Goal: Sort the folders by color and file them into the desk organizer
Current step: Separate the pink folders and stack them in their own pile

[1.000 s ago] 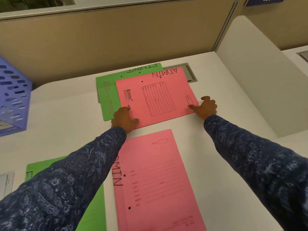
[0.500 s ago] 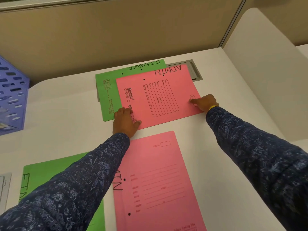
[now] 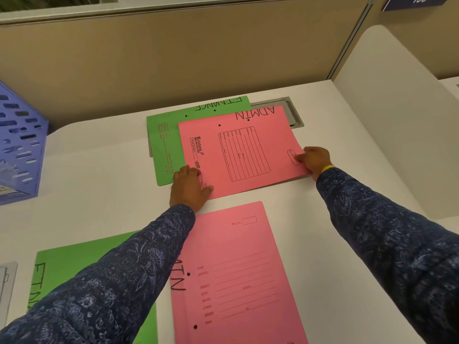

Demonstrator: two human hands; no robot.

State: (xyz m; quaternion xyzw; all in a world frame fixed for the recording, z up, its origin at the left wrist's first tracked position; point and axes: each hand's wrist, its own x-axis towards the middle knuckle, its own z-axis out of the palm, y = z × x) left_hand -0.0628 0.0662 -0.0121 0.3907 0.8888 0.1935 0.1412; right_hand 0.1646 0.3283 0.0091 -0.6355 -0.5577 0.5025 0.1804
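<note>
A pink folder marked ADMIN [image 3: 238,150] lies at the back of the white desk [image 3: 99,184], partly over a green folder marked FINANCE [image 3: 169,135]. My left hand [image 3: 190,187] holds its near left corner, thumb on top. My right hand [image 3: 314,161] pinches its right edge, which is lifted a little off the desk with a shadow beneath. A second pink ADMIN folder [image 3: 238,276] lies flat nearer to me. Another green FINANCE folder [image 3: 57,266] sits at the lower left, mostly under my left sleeve. The purple perforated desk organizer [image 3: 19,150] stands at the far left.
A grey cable hatch [image 3: 293,112] is set into the desk behind the folders. A beige partition [image 3: 198,58] runs along the back and a white divider panel [image 3: 387,108] rises at the right. A grey object [image 3: 6,289] peeks in at the lower left edge.
My right hand has closed on the far pink folder's right edge and raised it slightly. My left hand has stayed at the near left corner. The view has shifted a little.
</note>
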